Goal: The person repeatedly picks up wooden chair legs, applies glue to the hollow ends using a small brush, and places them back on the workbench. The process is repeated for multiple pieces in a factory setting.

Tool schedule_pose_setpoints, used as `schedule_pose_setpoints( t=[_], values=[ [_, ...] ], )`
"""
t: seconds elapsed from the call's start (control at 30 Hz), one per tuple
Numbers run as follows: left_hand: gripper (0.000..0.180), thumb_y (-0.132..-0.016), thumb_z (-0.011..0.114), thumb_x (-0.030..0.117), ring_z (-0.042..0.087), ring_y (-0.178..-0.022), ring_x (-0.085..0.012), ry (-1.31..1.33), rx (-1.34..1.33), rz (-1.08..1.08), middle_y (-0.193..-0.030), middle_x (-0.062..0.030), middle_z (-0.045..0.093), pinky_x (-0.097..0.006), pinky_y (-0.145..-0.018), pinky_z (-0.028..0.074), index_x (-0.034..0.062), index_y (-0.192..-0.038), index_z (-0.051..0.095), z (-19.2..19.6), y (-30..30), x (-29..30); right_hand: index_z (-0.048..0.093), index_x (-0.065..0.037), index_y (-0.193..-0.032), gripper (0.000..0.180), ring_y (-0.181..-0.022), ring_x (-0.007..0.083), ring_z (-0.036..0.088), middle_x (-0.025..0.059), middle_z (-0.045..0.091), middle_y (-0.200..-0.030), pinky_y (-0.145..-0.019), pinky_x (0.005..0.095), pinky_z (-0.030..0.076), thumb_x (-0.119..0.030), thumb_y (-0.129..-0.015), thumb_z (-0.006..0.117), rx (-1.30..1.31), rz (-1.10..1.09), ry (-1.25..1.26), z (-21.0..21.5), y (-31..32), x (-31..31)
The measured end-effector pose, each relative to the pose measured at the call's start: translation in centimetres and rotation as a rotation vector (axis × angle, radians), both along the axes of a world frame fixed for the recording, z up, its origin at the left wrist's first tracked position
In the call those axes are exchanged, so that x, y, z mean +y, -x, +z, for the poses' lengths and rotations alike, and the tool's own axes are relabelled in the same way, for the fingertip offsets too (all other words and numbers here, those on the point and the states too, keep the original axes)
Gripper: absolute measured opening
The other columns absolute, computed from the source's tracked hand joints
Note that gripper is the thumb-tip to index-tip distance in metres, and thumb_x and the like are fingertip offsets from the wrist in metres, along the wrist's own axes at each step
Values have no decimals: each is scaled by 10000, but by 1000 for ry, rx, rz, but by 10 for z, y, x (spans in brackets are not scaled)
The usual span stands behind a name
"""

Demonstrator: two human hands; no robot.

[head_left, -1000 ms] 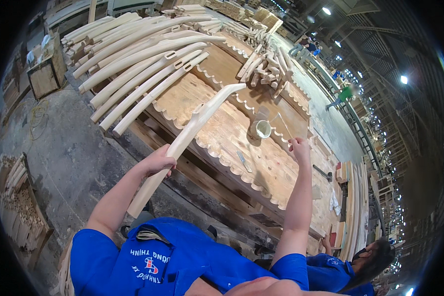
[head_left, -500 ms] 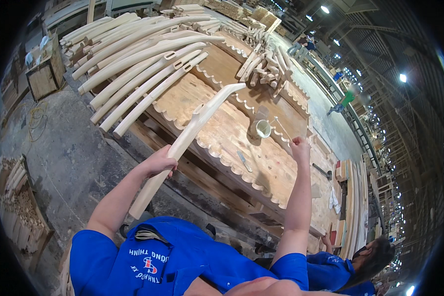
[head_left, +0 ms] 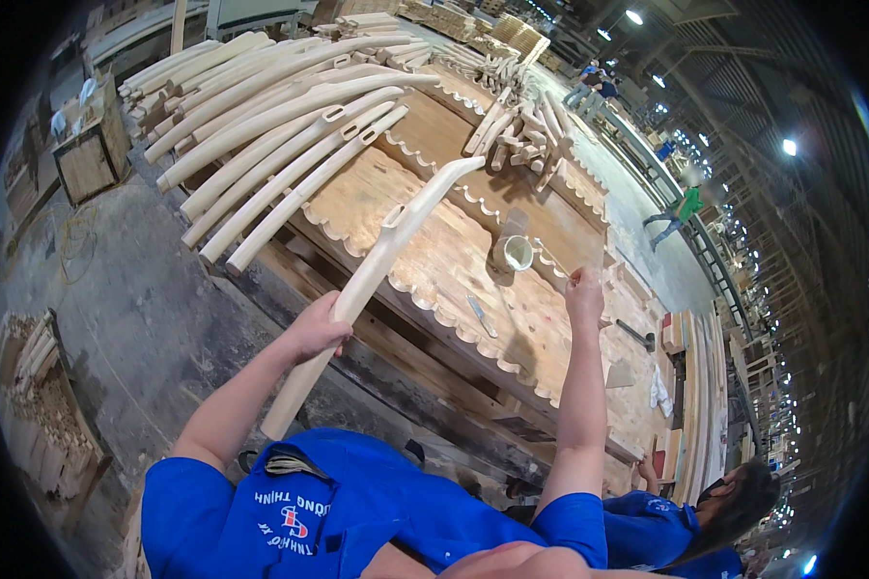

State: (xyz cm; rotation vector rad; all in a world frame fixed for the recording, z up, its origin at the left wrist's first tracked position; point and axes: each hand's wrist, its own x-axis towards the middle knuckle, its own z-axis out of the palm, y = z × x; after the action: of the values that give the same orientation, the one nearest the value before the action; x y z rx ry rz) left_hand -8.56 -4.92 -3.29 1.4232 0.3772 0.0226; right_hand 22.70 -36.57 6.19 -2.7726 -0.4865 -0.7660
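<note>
Head view: left hand [head_left: 321,328] fingers grip long curved pale wooden chair leg [head_left: 377,261], unmoved vs 1 s ago; right hand [head_left: 583,289] closed on small tool, shifted slightly over wood surface [head_left: 434,261].

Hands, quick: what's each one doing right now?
Left hand: closed around the long curved wooden piece.
Right hand: closed on something thin above the workbench; too small to tell what.

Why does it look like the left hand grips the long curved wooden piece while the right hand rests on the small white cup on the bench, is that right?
Not quite. In the head view the left hand does grip the long curved wooden piece, but the right hand is not on the small white cup. It is raised, apart from the cup, pinching a thin stick-like tool above the bench.
</note>
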Motion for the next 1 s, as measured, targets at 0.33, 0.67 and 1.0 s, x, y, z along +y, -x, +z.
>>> schedule_pose_setpoints(
  t=[0.33,0.67,1.0],
  values=[
    [437,-700,580,92,583,-569,-176,-149,-18,-72,-774,-135,578,-312,-525,492,-6,-1109,461,-4,7,-35,635,-35,-839,116,-776,320,611,156,634,-828,-684,420,474,-132,-817,575,-16,67,-94,-30,-5,-9],
    [733,-667,553,172,559,-888,-462,-689,-150,-27,-915,-252,598,-484,-814,448,113,-1336,260,-28,5,-57,615,-23,-896,144,-720,266,620,142,638,-765,-670,373,479,-120,-793,588,262,147,-360,-66,-8,-18],
    [759,-674,575,123,561,-501,-177,-228,42,-184,-719,-114,571,-315,-495,477,169,-1373,283,-37,-2,-46,633,-99,-925,179,-805,299,605,111,641,-848,-708,413,473,-226,-847,533,324,38,-313,-73,2,-10]
  ],
)
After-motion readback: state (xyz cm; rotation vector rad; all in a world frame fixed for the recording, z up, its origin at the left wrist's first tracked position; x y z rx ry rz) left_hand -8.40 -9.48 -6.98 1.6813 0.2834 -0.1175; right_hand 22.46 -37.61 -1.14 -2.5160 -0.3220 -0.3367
